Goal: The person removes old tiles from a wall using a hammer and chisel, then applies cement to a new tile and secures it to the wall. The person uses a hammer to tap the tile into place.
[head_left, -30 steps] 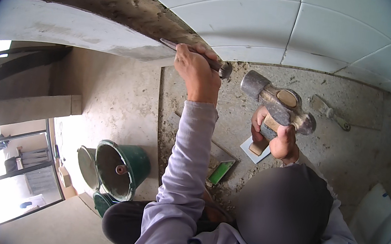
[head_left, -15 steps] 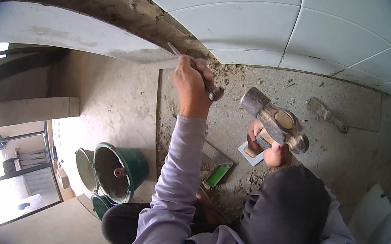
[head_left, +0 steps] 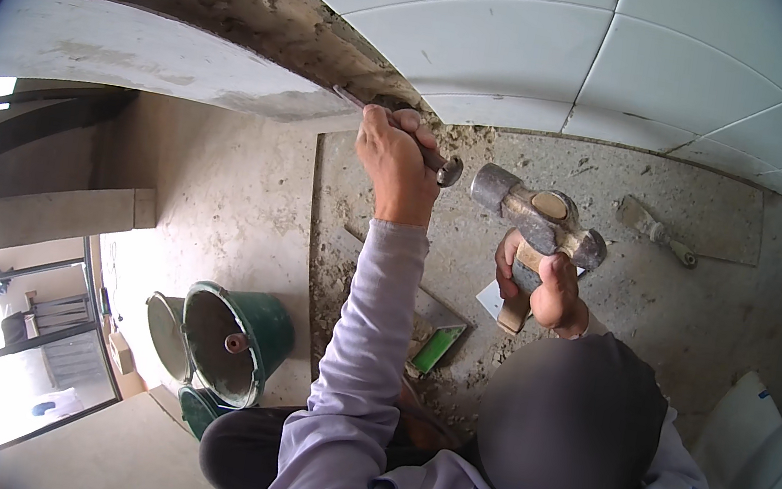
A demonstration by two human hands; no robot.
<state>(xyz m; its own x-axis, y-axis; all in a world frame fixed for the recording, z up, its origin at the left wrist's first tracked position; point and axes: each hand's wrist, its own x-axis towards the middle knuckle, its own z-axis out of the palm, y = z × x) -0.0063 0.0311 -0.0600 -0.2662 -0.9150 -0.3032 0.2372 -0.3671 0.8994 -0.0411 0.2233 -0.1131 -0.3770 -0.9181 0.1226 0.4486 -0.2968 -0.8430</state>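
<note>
My left hand (head_left: 395, 162) is closed round a metal chisel (head_left: 449, 171). The chisel's thin tip meets the corner where a whitish ledge joins the rough mortar strip (head_left: 271, 29) below the wall tiles. My right hand (head_left: 557, 295) grips a hammer (head_left: 542, 217) by its wooden handle, with the fingers wrapped round. The flat face of the hammer points at the chisel's struck end, a short gap away from it. Behind the hammer handle, a pale flat piece (head_left: 490, 300) is partly hidden on the floor.
White tiles (head_left: 501, 48) cover the wall ahead. A putty knife (head_left: 656, 231) lies on the gritty floor to the right. Near my left forearm is a flat tool with a green edge (head_left: 438, 349). Green buckets (head_left: 271, 338) stand at the left, by a window (head_left: 23, 341).
The hammer has shifted slightly left and up, closer to the chisel's struck end. My left hand has moved a little right, and the chisel has turned slightly flatter.
</note>
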